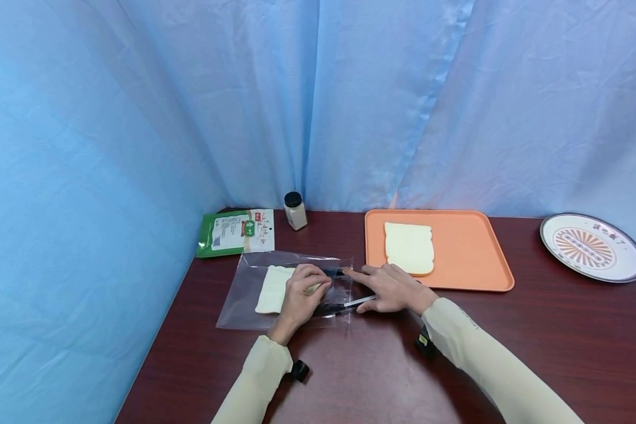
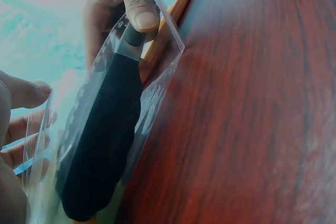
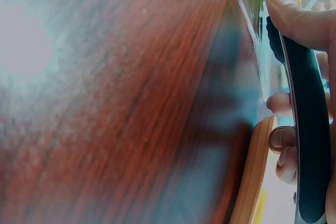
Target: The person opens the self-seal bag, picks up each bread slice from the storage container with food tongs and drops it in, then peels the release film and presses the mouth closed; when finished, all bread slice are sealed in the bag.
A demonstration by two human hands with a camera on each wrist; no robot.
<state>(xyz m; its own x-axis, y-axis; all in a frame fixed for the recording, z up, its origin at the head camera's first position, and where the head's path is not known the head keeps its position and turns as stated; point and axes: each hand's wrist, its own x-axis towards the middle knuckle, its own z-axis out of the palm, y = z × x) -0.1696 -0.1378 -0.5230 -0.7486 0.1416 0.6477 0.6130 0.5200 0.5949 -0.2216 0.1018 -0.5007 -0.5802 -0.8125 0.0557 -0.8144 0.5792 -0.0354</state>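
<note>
A clear plastic bag (image 1: pixel 239 303) lies flat on the table with a white slice of bread (image 1: pixel 271 292) inside. My left hand (image 1: pixel 301 295) pinches the film near the bag's mouth, over the bread's right edge. My right hand (image 1: pixel 389 288) holds black-tipped tongs (image 1: pixel 359 301), thumb on one arm and fingers on the other, arms spread apart. The left wrist view shows a black tong tip (image 2: pixel 102 140) within the clear film. A dark tong handle (image 3: pixel 311 129) runs under the right palm in the right wrist view. My left hand partly covers the bread.
Just behind the right hand is an orange tray (image 1: pixel 466 253) bearing another bread slice (image 1: pixel 409 247). A green-and-white packet (image 1: pixel 233 232) and a black-capped jar (image 1: pixel 295 212) stand beyond the bag. At far right sits a patterned plate (image 1: pixel 593 247). Blue curtains (image 1: pixel 350 106) border the table.
</note>
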